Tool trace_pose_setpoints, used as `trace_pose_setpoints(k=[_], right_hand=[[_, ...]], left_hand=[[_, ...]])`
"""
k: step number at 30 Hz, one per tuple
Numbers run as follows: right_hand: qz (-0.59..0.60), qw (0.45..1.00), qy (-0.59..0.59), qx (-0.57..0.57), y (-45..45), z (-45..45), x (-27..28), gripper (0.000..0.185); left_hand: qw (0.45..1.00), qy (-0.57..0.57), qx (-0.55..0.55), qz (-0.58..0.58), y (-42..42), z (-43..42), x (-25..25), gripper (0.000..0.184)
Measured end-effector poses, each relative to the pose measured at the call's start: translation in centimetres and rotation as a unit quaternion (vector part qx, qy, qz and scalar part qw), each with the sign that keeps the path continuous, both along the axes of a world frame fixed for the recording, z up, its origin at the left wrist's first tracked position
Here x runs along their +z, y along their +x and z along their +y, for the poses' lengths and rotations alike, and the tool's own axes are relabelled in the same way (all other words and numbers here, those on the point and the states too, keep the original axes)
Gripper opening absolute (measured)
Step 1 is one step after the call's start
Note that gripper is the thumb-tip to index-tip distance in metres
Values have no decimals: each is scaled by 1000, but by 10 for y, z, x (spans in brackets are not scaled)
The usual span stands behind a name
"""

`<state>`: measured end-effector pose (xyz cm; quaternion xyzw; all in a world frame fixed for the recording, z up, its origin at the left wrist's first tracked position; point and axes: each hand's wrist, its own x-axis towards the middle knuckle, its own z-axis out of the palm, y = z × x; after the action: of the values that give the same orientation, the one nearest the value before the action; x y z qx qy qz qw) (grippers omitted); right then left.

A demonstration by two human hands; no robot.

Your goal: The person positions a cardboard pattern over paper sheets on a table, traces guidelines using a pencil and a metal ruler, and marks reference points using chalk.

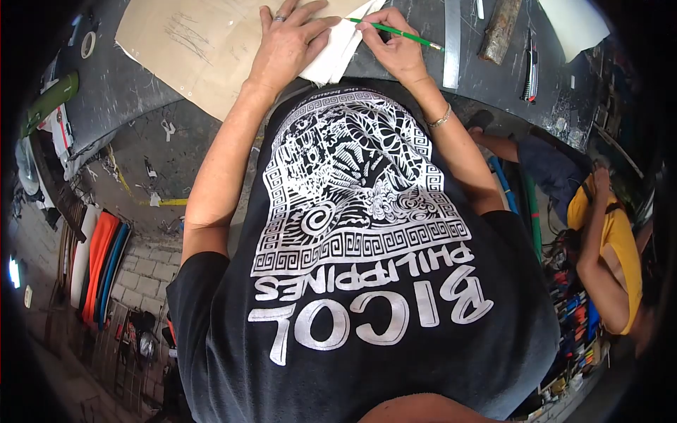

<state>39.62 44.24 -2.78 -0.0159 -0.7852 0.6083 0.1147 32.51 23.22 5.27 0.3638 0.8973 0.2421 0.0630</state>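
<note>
My left hand [288, 44] lies spread over a piece of white cloth [337, 55] at the top centre, with its fingers apart and pressing on it. A ring shows on one finger. To its right, my right hand [396, 46] pinches a green pencil [412, 37], whose tip points left toward the cloth near my left fingertips. The cloth rests partly on a large sheet of brown paper [204, 53] that bears pencil scribbles and reaches past the table's near edge.
On the dark table [479, 92] are a metal ruler [452, 42], a worn bar [501, 29], a cutter [530, 70], white paper [575, 25] and a tape roll [88, 44]. Another person [606, 247] in yellow is at the right. Coloured rolls [99, 264] stand at the lower left.
</note>
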Motion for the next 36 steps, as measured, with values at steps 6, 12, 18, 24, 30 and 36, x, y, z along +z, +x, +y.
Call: trace_pose_setpoints(k=[6, 12, 18, 24, 30, 36], right_hand=[[-34, 998, 43, -6, 0, -2, 10, 12], [-107, 993, 47, -33, -3, -8, 33, 10], [-42, 989, -108, -92, -2, 9, 39, 14], [60, 941, 275, -186, 15, 89, 35, 33], [-103, 901, 378, -186, 37, 89, 56, 38], [-144, 905, 353, -188, 39, 93, 50, 39]], left_hand=[[1000, -1, 3, 0, 0, -1, -1, 25], [1000, -1, 6, -5, 1, -1, 0, 26], [1000, 1, 22, 19, -1, -9, -1, 38], [995, 8, 90, 45, -9, -56, -17, 56], [988, 3, 156, 11, -1, -92, -10, 69], [985, -108, 132, 2, 7, -113, -8, 52]])
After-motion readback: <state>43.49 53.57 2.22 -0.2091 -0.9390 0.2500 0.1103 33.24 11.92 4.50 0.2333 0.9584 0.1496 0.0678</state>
